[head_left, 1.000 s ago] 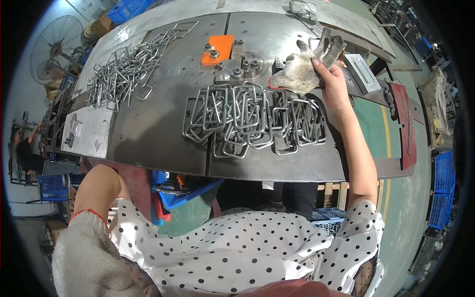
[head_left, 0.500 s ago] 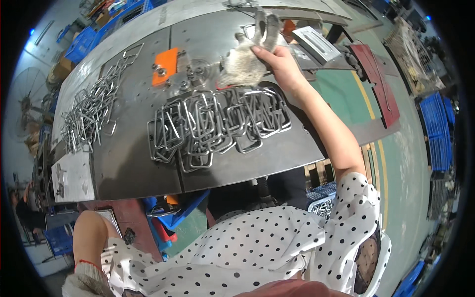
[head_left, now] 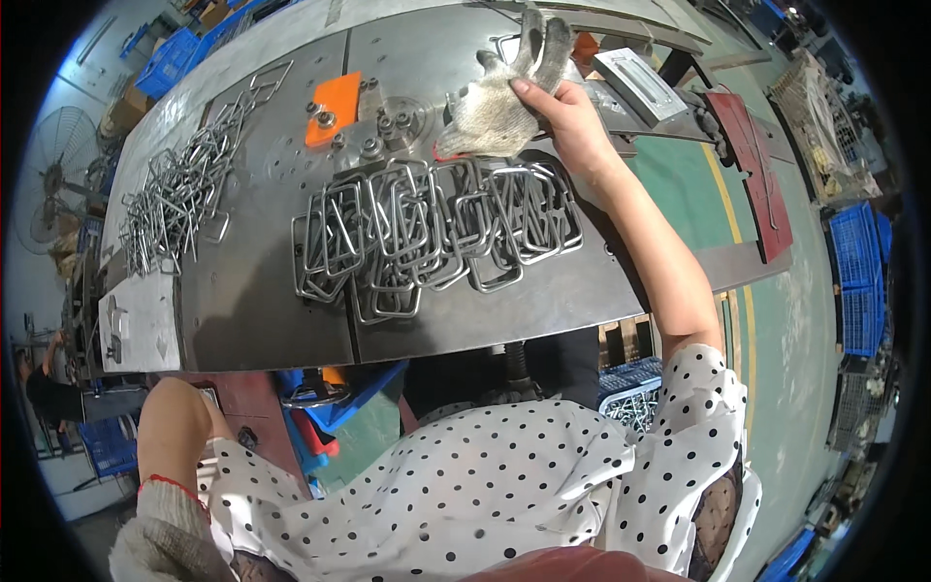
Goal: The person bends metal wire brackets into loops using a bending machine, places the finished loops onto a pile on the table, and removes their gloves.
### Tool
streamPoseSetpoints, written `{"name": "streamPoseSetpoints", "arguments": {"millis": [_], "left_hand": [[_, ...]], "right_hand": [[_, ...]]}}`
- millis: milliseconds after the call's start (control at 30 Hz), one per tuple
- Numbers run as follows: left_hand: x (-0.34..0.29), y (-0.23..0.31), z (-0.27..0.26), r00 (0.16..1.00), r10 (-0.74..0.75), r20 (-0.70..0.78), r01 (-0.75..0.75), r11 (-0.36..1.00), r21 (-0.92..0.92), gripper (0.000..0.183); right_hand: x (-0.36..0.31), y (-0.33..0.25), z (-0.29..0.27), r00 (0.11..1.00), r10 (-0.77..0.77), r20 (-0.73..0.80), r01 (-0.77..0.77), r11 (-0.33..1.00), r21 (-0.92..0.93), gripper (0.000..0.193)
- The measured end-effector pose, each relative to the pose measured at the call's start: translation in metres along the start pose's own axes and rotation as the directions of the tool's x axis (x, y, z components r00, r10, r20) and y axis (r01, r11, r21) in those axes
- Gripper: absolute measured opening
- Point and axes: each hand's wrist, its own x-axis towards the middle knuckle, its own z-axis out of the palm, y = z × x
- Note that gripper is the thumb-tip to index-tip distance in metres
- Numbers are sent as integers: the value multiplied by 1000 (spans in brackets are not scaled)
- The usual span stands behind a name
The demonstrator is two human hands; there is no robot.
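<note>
At the table's far right side, my bare right hand (head_left: 572, 116) pinches a whitish-grey knit work glove (head_left: 493, 114) between thumb and fingers. The glove's fingers point up and away, and its red-edged cuff lies toward the metal rings. Just nearer than the glove spreads a pile of bent rectangular steel wire rings (head_left: 417, 228). Low at the left edge, my left hand (head_left: 165, 543) wears a similar knit glove with a red-edged cuff, down beside my body and off the table; its fingers cannot be made out.
A bending fixture with steel rollers (head_left: 371, 145) and an orange plate (head_left: 335, 109) is on the metal table (head_left: 262, 325). Another heap of bent wire pieces (head_left: 184, 194) lies at the left. A grey metal block (head_left: 640, 85) sits far right. Below is a blue basket of metal parts (head_left: 630, 393).
The view has shifted slightly, so the table sits a little higher in the picture. My right hand still grips the glove. More of my gloved left hand shows at the lower left.
</note>
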Motion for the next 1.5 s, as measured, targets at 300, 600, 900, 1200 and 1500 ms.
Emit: {"name": "streamPoseSetpoints", "arguments": {"millis": [300,600,900,1200,1500], "left_hand": [[12,-33,12,867,456,-204,-482,869,-107,15],[-82,-31,18,488,797,-357,-862,505,-51,15],[-130,-61,-4,934,298,-197,-302,953,10,31],[26,-246,69,913,-252,-322,59,861,-505,43],[-25,-285,35,775,-385,-501,-167,640,-750,43]], "right_hand": [[-1,0,-5,1000,21,-2,-21,1000,23,30],[5,7,0,1000,10,23,-12,997,83,32],[2,-27,28,991,-7,132,-7,994,106,32],[31,-74,95,958,-29,285,-8,992,127,33],[45,-54,82,942,167,292,-148,985,-88,34]]}}
